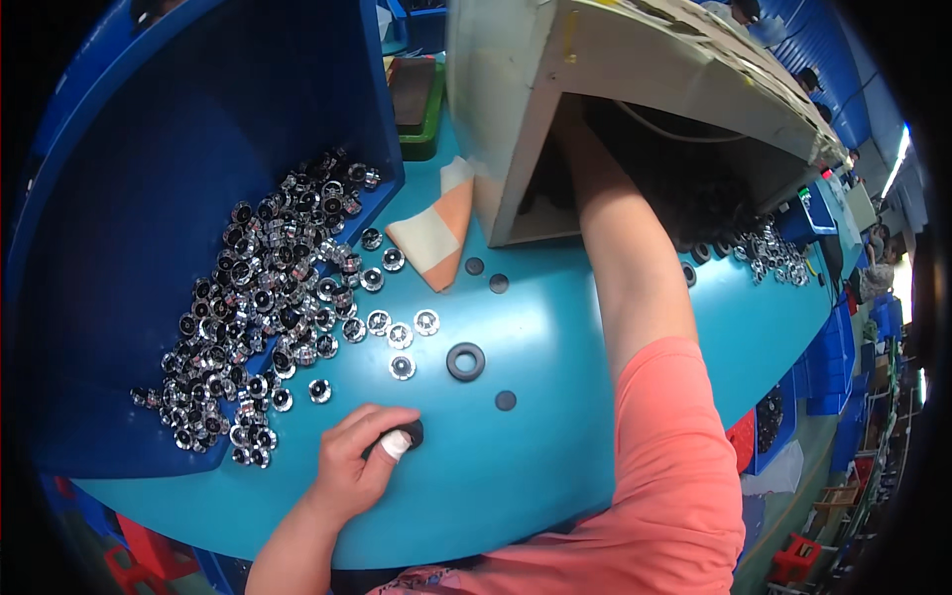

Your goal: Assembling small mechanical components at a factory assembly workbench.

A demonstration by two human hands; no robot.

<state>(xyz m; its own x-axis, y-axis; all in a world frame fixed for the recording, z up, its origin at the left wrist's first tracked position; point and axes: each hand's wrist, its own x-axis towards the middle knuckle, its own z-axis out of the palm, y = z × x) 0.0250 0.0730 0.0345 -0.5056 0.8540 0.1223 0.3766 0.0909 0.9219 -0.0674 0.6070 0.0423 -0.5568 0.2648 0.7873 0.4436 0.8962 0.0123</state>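
Note:
My left hand [349,458] rests low on the turquoise table, its fingers closed round a small black rubber tire [416,434]. White tape wraps the thumb. My right forearm [630,253] reaches into a pale open-fronted box, and the dark inside hides the fingers of that hand. Between my arms lies another black rubber tire [465,362], flat, its hole facing up. Small black discs [506,401] lie near it. Several shiny clear-and-black wheel hubs [400,335] are loose to the left of the tire.
A tall blue bin [228,89] on its side spills a heap of hubs [268,268] onto the table. The pale box [516,188] stands at the back, dark pieces inside. An orange-and-white cloth [436,233] lies between them. More shiny parts [773,256] sit far right.

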